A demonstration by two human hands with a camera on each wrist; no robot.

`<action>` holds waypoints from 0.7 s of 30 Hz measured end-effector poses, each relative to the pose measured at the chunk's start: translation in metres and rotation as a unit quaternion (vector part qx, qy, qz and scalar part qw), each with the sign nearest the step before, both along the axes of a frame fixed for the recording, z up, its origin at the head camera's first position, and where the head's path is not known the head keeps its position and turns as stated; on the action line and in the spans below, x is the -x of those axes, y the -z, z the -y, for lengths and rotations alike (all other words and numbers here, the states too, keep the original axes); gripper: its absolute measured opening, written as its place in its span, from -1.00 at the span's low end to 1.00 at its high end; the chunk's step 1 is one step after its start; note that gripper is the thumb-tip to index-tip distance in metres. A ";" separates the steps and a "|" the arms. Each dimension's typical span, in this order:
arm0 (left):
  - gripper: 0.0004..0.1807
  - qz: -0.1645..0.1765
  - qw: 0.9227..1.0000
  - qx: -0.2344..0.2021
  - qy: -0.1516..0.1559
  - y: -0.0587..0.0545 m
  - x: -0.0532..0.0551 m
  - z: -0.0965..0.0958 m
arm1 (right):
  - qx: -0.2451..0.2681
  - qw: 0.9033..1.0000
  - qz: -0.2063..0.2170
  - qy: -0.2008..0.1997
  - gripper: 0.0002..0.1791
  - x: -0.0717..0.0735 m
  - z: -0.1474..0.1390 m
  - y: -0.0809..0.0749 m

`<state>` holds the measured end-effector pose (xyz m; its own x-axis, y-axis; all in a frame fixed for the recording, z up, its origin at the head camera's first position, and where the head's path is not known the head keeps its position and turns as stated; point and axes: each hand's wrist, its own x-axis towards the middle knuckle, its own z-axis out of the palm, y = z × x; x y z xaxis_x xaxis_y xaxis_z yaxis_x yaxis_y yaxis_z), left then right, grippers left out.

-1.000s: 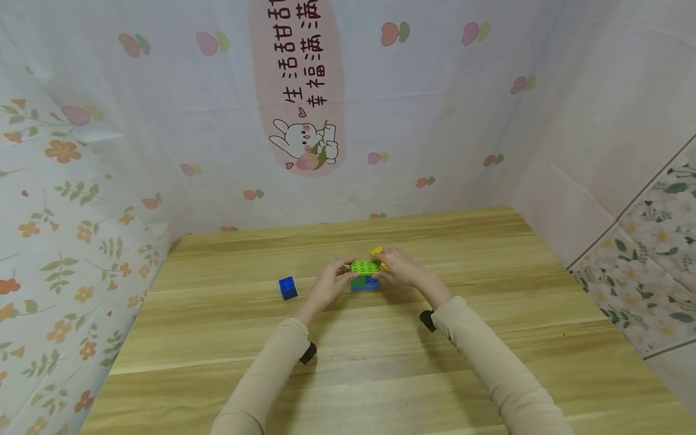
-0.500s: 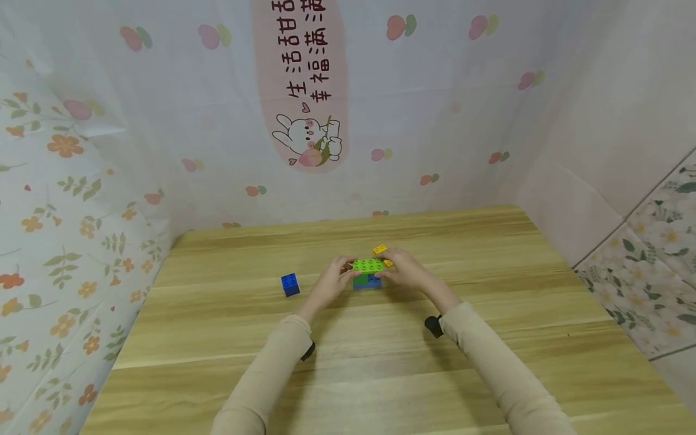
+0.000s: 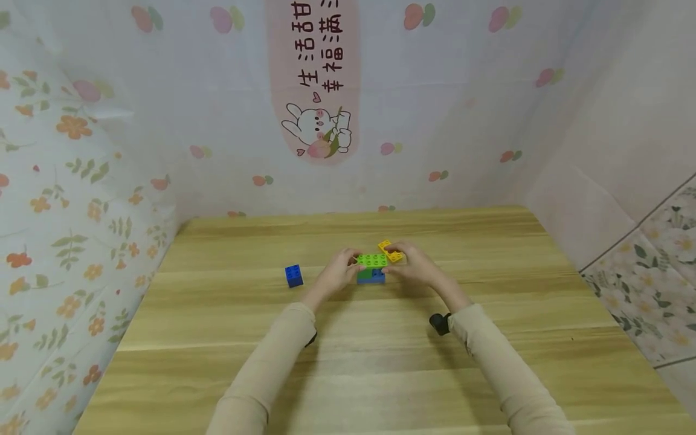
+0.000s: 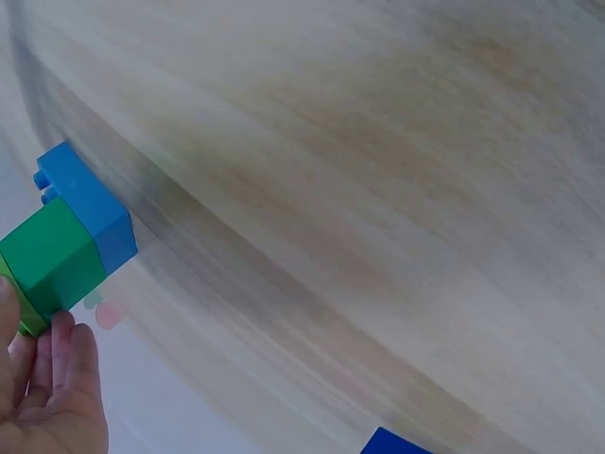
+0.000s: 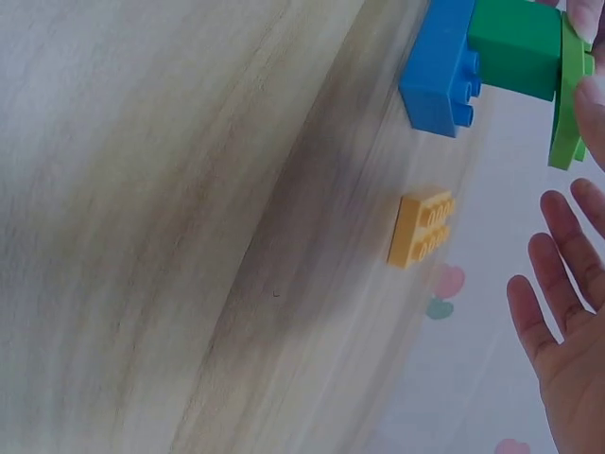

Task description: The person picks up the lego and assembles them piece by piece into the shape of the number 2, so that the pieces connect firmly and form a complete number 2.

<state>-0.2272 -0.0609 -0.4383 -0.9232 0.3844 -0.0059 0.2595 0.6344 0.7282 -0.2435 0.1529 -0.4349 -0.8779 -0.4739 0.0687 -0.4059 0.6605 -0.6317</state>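
Note:
A light green studded plate [image 3: 372,260] tops a green brick [image 4: 55,251], which sits on one end of a longer blue brick [image 3: 371,280]. My left hand [image 3: 336,275] pinches the plate's left end, thumb in front and fingers behind. At the right end is my right hand [image 3: 417,267], its thumb close to the plate. Its other fingers [image 5: 558,274] are spread loosely away from the stack in the right wrist view. Studs on the blue brick's right half are uncovered. Just behind the right fingers lies a yellow brick [image 5: 416,232], partly covered in the head view.
A dark blue brick [image 3: 294,277] stands on the wooden table [image 3: 359,362] to the left of the stack. Patterned cloth [image 3: 435,133] hangs behind the table and along both sides. Each wrist wears a small black device [image 3: 439,324].
The right hand's fingers have loosened and drawn off the plate's right end, uncovering more of the yellow brick. My left hand keeps its hold. The head view has shifted slightly.

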 end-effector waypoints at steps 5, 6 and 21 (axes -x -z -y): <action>-0.56 0.000 1.000 0.019 0.004 -0.007 0.005 -0.001 | 0.005 1.000 0.001 -0.003 -0.41 0.004 0.003 0.000; -0.56 0.001 1.000 0.019 0.004 -0.008 0.005 -0.001 | 0.007 1.000 0.005 -0.003 -0.41 0.004 0.004 0.001; -0.35 0.001 0.999 -0.019 -0.039 -0.001 -0.016 0.030 | 0.033 0.999 0.033 0.004 -0.48 0.000 0.011 0.008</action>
